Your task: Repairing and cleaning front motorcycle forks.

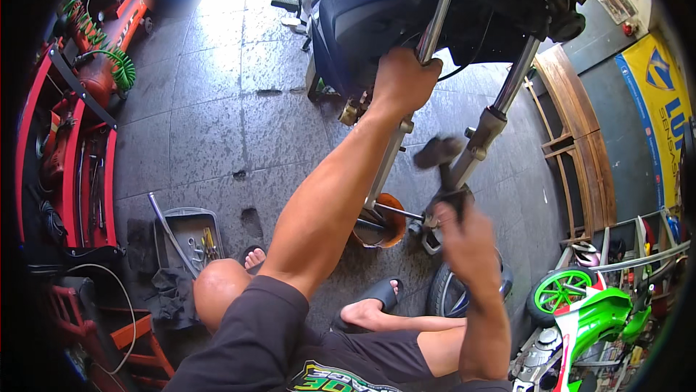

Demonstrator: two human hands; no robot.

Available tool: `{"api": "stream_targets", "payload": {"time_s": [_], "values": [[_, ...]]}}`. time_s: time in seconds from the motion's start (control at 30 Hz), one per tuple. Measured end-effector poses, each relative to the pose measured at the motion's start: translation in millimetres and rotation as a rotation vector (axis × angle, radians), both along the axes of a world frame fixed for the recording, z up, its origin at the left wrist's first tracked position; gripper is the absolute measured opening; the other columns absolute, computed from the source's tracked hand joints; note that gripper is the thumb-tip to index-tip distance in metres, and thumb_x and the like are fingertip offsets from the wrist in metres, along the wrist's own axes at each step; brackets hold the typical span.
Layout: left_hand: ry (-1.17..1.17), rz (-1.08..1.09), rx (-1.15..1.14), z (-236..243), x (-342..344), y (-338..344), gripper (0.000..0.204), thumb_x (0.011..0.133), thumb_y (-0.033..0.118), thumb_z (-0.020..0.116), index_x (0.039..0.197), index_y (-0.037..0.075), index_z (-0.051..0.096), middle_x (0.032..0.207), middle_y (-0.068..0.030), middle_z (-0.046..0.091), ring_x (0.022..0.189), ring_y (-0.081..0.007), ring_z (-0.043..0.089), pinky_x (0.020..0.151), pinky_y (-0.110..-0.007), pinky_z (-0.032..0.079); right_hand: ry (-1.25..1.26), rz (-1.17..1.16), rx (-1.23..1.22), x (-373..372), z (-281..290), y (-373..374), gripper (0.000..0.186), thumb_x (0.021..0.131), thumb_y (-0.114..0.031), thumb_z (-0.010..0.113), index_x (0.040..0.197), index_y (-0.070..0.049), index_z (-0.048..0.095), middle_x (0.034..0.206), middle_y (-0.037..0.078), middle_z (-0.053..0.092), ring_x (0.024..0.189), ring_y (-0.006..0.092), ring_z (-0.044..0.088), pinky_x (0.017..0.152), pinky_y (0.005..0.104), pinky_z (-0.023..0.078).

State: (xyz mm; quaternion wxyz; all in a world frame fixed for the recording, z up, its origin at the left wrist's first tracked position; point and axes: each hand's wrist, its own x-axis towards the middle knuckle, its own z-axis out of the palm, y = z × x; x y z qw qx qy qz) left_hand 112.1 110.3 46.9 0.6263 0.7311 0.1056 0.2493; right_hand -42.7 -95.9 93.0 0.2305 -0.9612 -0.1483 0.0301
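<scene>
A motorcycle front end (406, 1) stands in front of me with its two fork legs bare of a wheel. My left hand (407, 79) is wrapped round the shiny tube of the left fork leg (436, 22). Beside the lower part of the right fork leg (487, 135), my right hand (467, 243) is blurred by motion. It grips a dark-headed mallet (437, 153), whose handle is partly hidden. A thin axle rod (399, 211) runs between the lower ends of the legs. Behind that rod sits an orange bucket (392, 236).
A wheel with a tyre (440, 290) lies near my feet. To the left are a tool tray (190, 212), a red rack (67, 174) and a red air compressor (98, 77) with a green coiled hose. At right stand a wooden rack (591, 146) and a small green motorbike (602, 312).
</scene>
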Motion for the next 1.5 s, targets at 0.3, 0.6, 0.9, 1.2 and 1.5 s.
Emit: {"api": "stream_targets", "payload": {"time_s": [0.3,0.6,0.9,1.2,1.5], "values": [[-0.087,0.133,0.109,9.3,-2.2,6.0,0.043,0.081,0.037,0.071,0.075,-0.005,0.070,0.066,-0.0208,0.067,0.067,-0.0324,0.072,0.067,-0.042,0.055,0.058,0.026,-0.237,-7.4,-57.6,11.6,0.043,0.096,-0.036,0.058,0.108,0.006,0.059,0.089,0.036,0.065,0.090,0.0541,0.063,0.077,0.0578,0.049],[-0.050,0.034,-0.015,-11.3,5.2,-1.9,0.046,0.077,0.033,0.069,0.085,-0.012,0.069,0.083,-0.0342,0.066,0.085,-0.0456,0.068,0.080,-0.047,0.054,-0.042,-0.084,0.319,-17.1,46.2,-24.0,0.029,0.098,-0.027,0.058,0.101,0.001,0.060,0.068,0.015,0.062,0.063,0.0301,0.063,0.059,0.0419,0.047],[-0.055,0.035,0.025,-1.3,-0.6,0.2,0.046,0.080,0.035,0.069,0.081,-0.011,0.068,0.077,-0.0309,0.066,0.081,-0.0444,0.069,0.077,-0.046,0.055,0.092,-0.040,0.112,13.7,4.2,-27.0,0.031,0.096,-0.029,0.061,0.100,0.002,0.060,0.081,0.025,0.067,0.076,0.0425,0.066,0.067,0.0466,0.049],[-0.135,0.144,0.100,-3.1,-2.6,-2.5,0.045,0.078,0.033,0.069,0.084,-0.011,0.069,0.083,-0.0340,0.066,0.087,-0.0467,0.067,0.081,-0.048,0.054,0.304,-0.107,-0.283,-16.8,-42.2,5.1,0.046,0.092,-0.036,0.062,0.115,0.004,0.060,0.106,0.036,0.063,0.110,0.0515,0.057,0.088,0.0545,0.048],[-0.023,0.041,-0.066,-2.8,-5.7,0.1,0.049,0.076,0.038,0.075,0.081,-0.010,0.068,0.077,-0.0324,0.065,0.084,-0.0459,0.068,0.074,-0.047,0.053,0.163,-0.052,0.193,-8.6,41.2,-17.4,0.029,0.095,-0.026,0.062,0.102,0.002,0.060,0.067,0.016,0.063,0.058,0.0291,0.064,0.057,0.0389,0.048]]}}
